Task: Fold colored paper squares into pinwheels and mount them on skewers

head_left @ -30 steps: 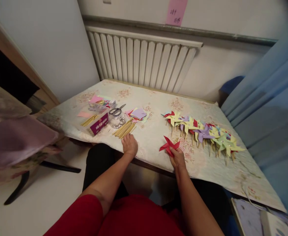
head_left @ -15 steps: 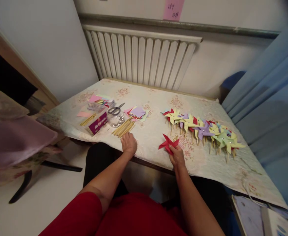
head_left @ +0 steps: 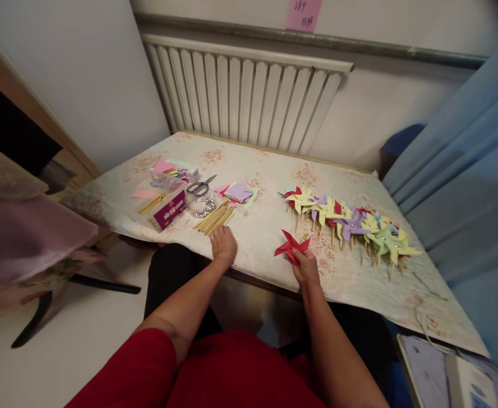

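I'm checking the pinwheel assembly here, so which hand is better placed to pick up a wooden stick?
Left, most likely. The left hand rests on the table right at the near end of the wooden sticks, while the right hand is holding the red pinwheel farther from them.

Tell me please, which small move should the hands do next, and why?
Probably the left hand should pick one stick from the wooden sticks just beyond it: the right hand holds a red pinwheel with no stick visible, unlike the finished pinwheels.
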The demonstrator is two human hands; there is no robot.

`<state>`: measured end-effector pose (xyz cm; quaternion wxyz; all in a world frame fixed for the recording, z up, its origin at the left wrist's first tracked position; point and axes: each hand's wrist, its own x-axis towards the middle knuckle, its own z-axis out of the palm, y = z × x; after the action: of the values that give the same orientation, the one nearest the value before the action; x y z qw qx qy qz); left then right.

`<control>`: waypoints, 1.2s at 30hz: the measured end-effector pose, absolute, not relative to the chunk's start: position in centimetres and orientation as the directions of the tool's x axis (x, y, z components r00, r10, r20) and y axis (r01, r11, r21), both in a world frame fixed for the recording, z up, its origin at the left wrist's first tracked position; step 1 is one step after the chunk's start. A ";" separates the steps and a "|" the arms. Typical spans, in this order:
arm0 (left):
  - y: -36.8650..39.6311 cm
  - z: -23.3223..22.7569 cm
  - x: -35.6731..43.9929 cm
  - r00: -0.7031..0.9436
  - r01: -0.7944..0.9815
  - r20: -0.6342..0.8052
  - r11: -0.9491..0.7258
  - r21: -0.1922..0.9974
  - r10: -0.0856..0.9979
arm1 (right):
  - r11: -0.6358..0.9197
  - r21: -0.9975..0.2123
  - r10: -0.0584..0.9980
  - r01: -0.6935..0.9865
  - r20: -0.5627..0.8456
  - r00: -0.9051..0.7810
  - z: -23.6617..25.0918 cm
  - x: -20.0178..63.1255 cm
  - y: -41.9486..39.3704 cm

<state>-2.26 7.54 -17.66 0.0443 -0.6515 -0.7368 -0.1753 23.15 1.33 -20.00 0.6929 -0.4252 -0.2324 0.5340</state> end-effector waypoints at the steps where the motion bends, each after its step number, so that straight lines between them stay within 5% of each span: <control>1: 7.7 -17.6 -2.3 -0.145 0.976 0.293 0.088 0.200 0.945 | 0.068 -0.837 0.938 -0.542 -0.132 0.321 -20.0 23.1 1.3; 17: 7.0 -16.2 -2.5 0.166 0.973 0.188 -0.191 0.129 0.968 | 0.057 -0.846 0.928 -0.531 -0.151 0.340 -19.8 23.1 1.4; 29: 8.5 -14.4 -0.1 0.108 0.814 -0.010 -0.083 0.575 0.994 | 0.052 -0.852 0.929 -0.521 -0.149 0.338 -19.6 22.9 1.4; 36: 4.7 -12.0 0.2 0.152 0.439 -0.120 0.042 0.898 0.981 | 0.067 -0.843 0.931 -0.534 -0.139 0.337 -19.4 22.8 1.3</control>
<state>0.23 4.65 -11.98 -0.4385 -0.6193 -0.5733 -0.3090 22.83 1.30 -19.44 0.6936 -0.4328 -0.2294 0.5282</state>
